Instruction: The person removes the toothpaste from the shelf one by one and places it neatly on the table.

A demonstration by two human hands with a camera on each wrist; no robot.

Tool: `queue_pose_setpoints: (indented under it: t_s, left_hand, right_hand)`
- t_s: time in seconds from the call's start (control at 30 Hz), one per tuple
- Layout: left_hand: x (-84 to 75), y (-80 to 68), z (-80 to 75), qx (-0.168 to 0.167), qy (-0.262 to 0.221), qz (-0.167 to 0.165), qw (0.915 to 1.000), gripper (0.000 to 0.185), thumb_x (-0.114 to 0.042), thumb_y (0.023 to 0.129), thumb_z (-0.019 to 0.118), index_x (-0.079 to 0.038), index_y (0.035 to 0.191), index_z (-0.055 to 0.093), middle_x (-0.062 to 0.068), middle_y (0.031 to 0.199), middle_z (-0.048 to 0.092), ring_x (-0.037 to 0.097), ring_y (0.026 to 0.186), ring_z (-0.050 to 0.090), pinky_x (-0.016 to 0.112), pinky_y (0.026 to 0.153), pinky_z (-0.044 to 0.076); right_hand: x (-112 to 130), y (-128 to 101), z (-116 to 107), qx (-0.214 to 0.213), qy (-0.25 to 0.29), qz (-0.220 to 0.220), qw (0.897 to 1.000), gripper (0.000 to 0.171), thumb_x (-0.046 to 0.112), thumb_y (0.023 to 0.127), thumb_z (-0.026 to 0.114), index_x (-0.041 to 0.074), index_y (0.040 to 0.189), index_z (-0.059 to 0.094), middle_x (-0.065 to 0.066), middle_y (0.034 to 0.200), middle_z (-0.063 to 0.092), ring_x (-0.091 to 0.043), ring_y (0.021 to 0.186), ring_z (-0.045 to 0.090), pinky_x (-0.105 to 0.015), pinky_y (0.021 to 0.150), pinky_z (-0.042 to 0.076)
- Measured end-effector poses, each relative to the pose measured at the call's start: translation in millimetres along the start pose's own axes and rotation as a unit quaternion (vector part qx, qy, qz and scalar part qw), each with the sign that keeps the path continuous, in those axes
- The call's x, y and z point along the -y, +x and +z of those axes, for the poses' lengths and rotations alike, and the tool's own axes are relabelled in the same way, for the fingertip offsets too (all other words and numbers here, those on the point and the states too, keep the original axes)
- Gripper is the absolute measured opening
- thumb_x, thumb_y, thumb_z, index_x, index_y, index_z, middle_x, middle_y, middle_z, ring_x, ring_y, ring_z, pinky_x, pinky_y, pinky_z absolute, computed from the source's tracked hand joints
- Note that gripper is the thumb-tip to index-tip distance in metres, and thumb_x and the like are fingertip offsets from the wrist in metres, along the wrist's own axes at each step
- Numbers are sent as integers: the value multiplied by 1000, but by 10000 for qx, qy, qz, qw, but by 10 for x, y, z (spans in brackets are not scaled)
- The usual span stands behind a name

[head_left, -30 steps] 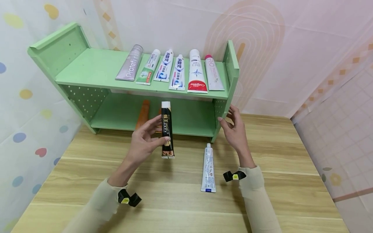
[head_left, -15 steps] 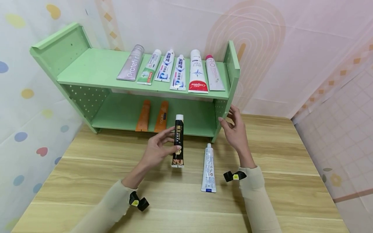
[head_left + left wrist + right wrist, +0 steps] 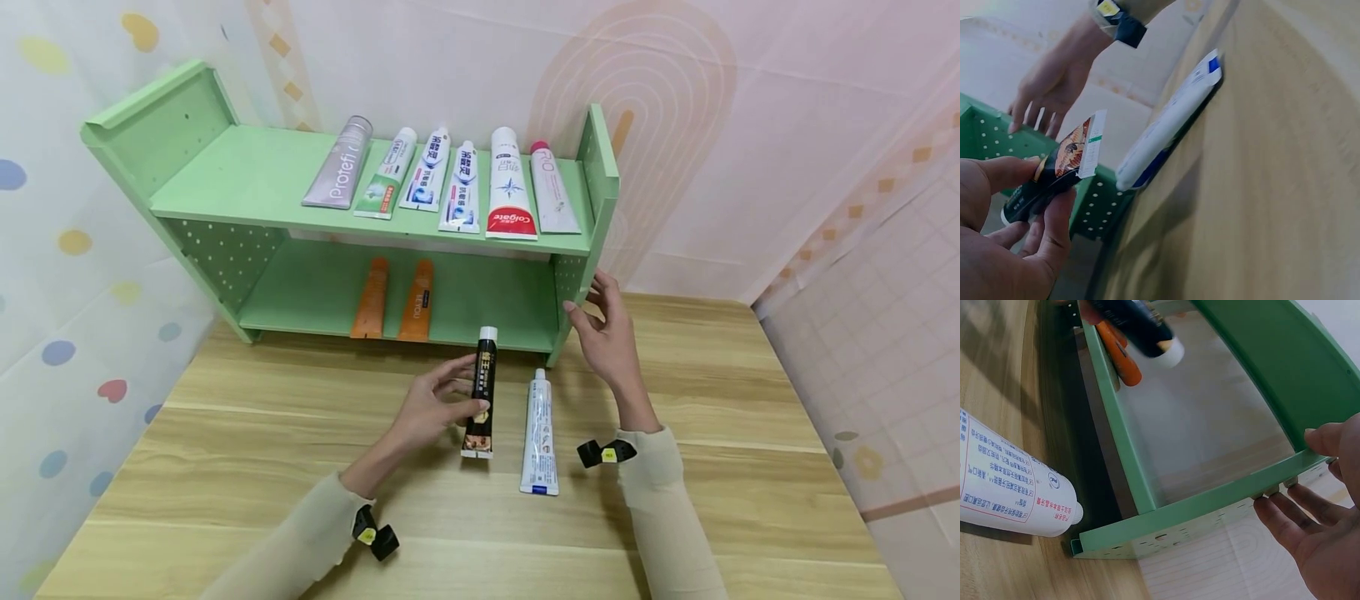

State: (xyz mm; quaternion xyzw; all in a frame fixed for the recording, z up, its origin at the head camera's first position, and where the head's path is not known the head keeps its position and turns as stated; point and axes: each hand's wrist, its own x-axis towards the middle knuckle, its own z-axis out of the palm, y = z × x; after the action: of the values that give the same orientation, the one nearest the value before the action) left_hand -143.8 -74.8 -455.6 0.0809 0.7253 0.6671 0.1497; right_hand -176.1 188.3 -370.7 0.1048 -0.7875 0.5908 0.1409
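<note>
In the head view my left hand [image 3: 431,406] pinches a black toothpaste tube [image 3: 483,387] between thumb and fingers. Its white cap points away from me, and the tube is raised above the table in front of the green shelf [image 3: 225,183]. In the left wrist view the flat printed end of the black tube [image 3: 1072,153] sticks out past my thumb. My right hand [image 3: 606,333] holds the shelf's right side panel, thumb at the front edge and fingers on the outer face. A white toothpaste tube [image 3: 539,442] lies on the table between both hands.
On the upper board lie several toothpaste tubes, among them a red-and-white Colgate tube [image 3: 512,187] and a lilac tube [image 3: 341,167]. Two orange tubes, one on the left [image 3: 371,300] and one on the right [image 3: 417,302], lie on the lower board. Patterned cloth [image 3: 675,167] hangs behind.
My left hand has carried the black tube right and toward me, away from the lower board and closer to the white tube. Both orange tubes are now uncovered. My right hand stays put.
</note>
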Motion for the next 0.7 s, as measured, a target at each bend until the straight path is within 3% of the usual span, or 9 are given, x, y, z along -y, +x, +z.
queue_pose_setpoints:
  t_s: [0.1,0.2,0.33,0.53,0.7]
  left_hand:
    - [45,-6,60,39,92,-141,9999,76,-3,83,82,-16,151,50,16,139,60,23,111,67,37,78,64]
    - [84,-7,109,58,182,-271,9994,76,-4,82,82,-14,151,50,17,134,63,21,97,70,37,67,64]
    - [123,-4,163,140,153,-410,9989,76,-1,82,82,-8,151,49,21,129,64,18,83,70,34,61,62]
    - [164,2,242,230,182,-557,9980,75,2,80,82,-2,148,51,24,128,63,18,86,69,36,63,64]
    - [198,7,305,313,327,-696,9965,75,0,78,84,0,147,51,23,127,62,20,85,68,36,64,64]
  right_hand:
    - [-3,-2,2,-4,3,18,10000,57,3,102,58,4,155,37,-25,155,43,-45,137,49,-42,105,53]
    - [-1,-4,5,-11,7,29,10000,57,3,102,58,5,155,37,-25,155,43,-44,137,49,-47,107,52]
    - [5,-10,5,-8,21,46,10000,57,2,102,58,5,156,37,-24,155,43,-43,137,50,-44,106,52]
    - [11,-11,3,3,26,26,10000,57,2,102,58,5,155,38,-24,155,43,-41,136,50,-33,102,53]
    - [10,-6,2,1,8,29,10000,57,3,102,59,6,155,38,-22,155,44,-36,135,52,-33,102,53]
